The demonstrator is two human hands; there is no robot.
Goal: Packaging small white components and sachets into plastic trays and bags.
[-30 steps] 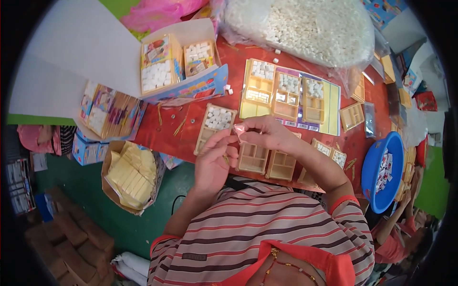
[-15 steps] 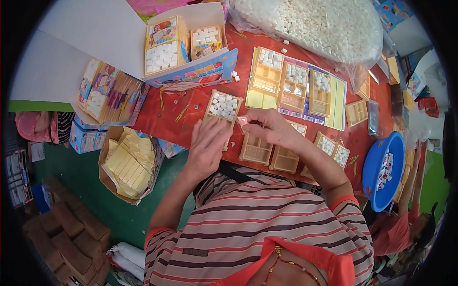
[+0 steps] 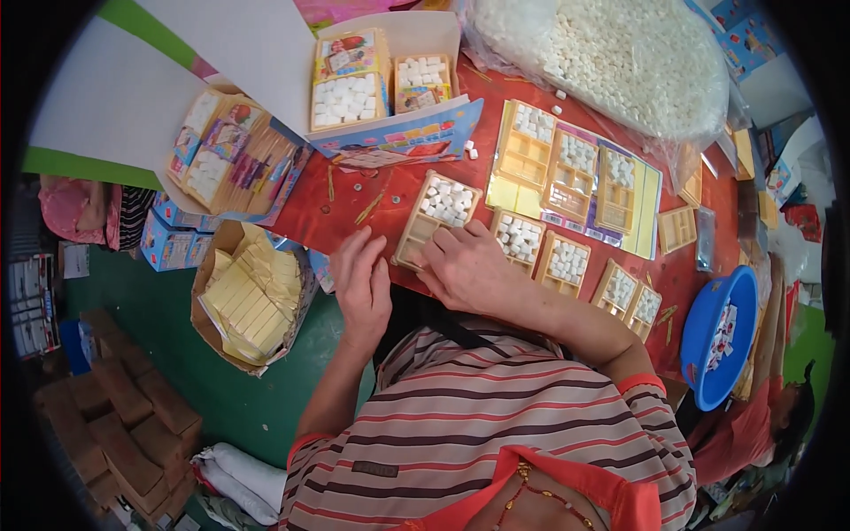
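Note:
A tan plastic compartment tray (image 3: 413, 237) lies near the table's front edge, its far section filled with small white marshmallow-like pieces (image 3: 448, 200). My right hand (image 3: 469, 265) bends over the tray's near end, fingers curled down. Whatever sits between those fingertips is hidden beneath the hand. Just left of the tray, my left hand (image 3: 361, 281) is off it, holding nothing, its fingers stretched and slightly apart. To the right stand several similar part-filled trays (image 3: 564, 264) in a row along the edge.
Three trays lie on a printed card (image 3: 644, 232). Behind them rests a big clear bag of white pieces (image 3: 611, 62). Open display boxes (image 3: 416, 142) stand at back left. A blue basin (image 3: 699, 380) with small packets is at right, a carton of yellow packs (image 3: 208, 323) below left.
My right hand moved from beside the tray to over its near end; the small pink item it held is out of sight. My left hand came off the tray. The view shifted slightly.

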